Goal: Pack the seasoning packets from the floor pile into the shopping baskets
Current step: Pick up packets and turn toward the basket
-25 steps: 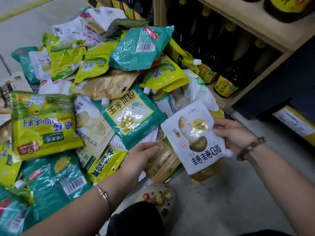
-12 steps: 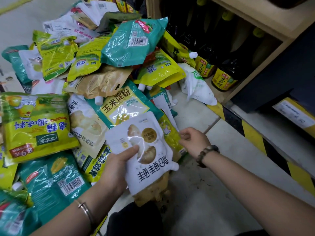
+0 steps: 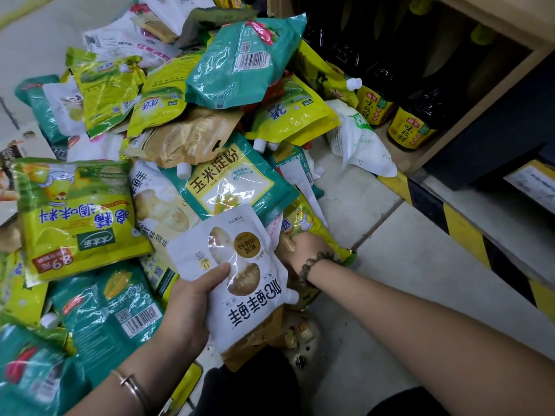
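Gripping the white pouch (image 3: pixel 240 283) with thumb clamped on top, the left hand (image 3: pixel 192 301) needs firmness. The right hand (image 3: pixel 306 249) reaches under the yellow packet (image 3: pixel 309 223); whether its hidden fingers grip, I cannot tell. Slide it out flat.

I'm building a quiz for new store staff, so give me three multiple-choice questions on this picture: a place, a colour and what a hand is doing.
1. Where do the dark bottles stand? A in a basket; B on the wooden shelf right of the pile; C atop the pile.
2. What colours is the floor stripe? A red and white; B blue and green; C yellow and black.
3. What is the left hand doing? A gripping a white pouch; B lying flat on the floor; C hanging empty.
Answers: 1 B, they line the shelf; 2 C, yellow and black bands alternate; 3 A, its thumb presses the pouch front.
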